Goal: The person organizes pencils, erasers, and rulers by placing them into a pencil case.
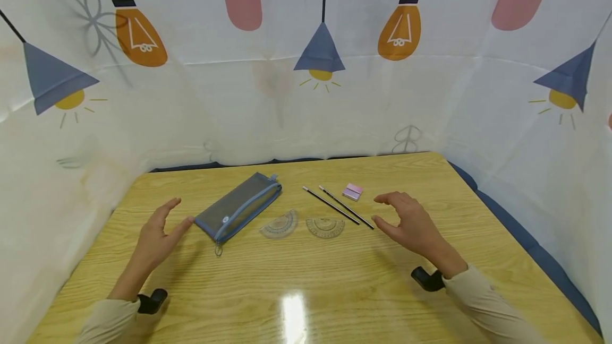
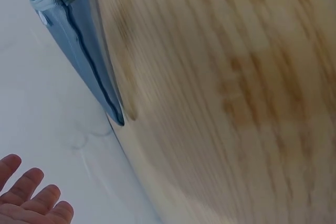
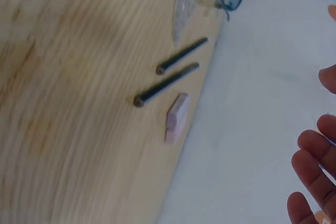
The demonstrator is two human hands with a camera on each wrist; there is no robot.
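The left hand [image 1: 160, 240] is hovering with fingers spread, holding nothing, beside the grey mesh pouch [image 1: 239, 203] on the table's [image 1: 229, 301] left. The right hand [image 1: 411, 224] is hanging empty too, thumb and fingers parted, near two slim pencils [image 1: 346, 207] and small pinkish blocks [image 1: 351, 194]. A stray nudge could be sending those pencils rolling; the thin protractors [image 1: 325, 228], lying flat, could be slipping under fingertips.

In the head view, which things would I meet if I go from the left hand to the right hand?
Left hand → zippered pencil case → left clear protractor → right clear protractor → small pink eraser-like item → right hand.
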